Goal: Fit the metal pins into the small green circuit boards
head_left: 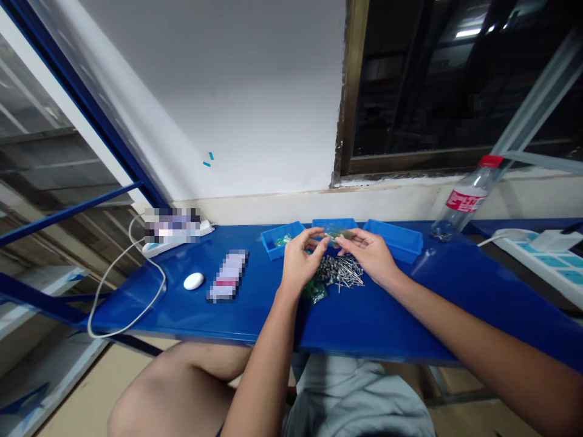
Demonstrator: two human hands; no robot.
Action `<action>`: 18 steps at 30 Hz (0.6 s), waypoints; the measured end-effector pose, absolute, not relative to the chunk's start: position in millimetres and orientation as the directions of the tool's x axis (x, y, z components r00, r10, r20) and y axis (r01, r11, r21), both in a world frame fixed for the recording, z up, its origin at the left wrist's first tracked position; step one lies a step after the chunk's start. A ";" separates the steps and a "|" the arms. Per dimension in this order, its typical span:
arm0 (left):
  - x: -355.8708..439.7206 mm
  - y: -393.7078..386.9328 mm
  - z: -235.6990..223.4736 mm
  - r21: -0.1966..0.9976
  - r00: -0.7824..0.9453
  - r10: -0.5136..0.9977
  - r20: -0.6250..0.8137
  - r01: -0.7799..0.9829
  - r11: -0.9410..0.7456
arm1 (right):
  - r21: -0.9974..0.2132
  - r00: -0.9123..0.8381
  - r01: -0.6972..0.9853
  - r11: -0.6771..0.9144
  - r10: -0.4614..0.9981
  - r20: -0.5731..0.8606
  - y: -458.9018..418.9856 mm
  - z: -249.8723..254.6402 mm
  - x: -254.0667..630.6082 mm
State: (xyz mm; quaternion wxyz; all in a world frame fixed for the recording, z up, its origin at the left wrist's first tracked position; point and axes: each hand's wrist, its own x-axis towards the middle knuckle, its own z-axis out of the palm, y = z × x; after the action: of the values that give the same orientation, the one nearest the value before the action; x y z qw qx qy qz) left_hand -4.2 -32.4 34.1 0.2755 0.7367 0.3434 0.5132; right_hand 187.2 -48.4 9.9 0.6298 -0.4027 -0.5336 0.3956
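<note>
Between my two hands is a small clear greenish plastic bag (337, 232), raised above the table. My left hand (304, 255) pinches its left side with thumb and fingers. The right side is pinched by my right hand (368, 250). Below them lies a pile of metal screws (344, 271), partly hidden by the hands. More green plastic bags (315, 291) lie by the pile, beneath my left wrist. Behind the hands stand a left blue tray (273, 250) with small greenish packets in it, a middle blue tray (332, 223) mostly covered by my hands, and a right blue tray (401, 241).
On the blue table (387, 321) a blurred phone (228, 276) and a white oval case (194, 281) lie at left. A white cable (93, 303) loops over the left edge. A red-capped bottle (465, 200) stands back right, near a power strip (542, 258).
</note>
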 end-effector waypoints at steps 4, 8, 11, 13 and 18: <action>-5.3 -33.9 35.2 0.672 0.282 0.734 0.618 0.296 -0.679 | -0.931 0.163 -0.043 0.362 0.922 0.351 -46.5 7.4 191.7; -3.8 -34.3 34.2 0.644 0.407 0.684 0.605 0.255 -0.721 | -0.933 0.039 -0.045 0.357 0.934 0.356 -50.3 5.2 187.9; -3.6 -31.9 33.2 0.647 0.394 0.697 0.600 0.274 -0.712 | -0.923 -0.006 -0.020 0.384 0.923 0.384 -54.5 6.1 181.3; -3.6 -29.4 31.6 0.677 0.341 0.728 0.595 0.276 -0.683 | -0.921 0.022 0.009 0.390 0.920 0.390 -55.6 7.1 179.4; -2.0 -23.8 24.4 0.807 0.271 0.805 0.527 0.135 -0.574 | -0.889 0.251 0.073 0.452 0.855 0.455 -51.6 6.2 183.8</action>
State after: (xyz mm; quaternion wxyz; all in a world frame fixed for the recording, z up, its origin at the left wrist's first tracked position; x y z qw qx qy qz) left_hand -2.0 -23.8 24.4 0.3288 0.7264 0.3238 0.5094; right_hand 183.8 -51.6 6.2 0.6620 -0.4325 -0.5362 0.2953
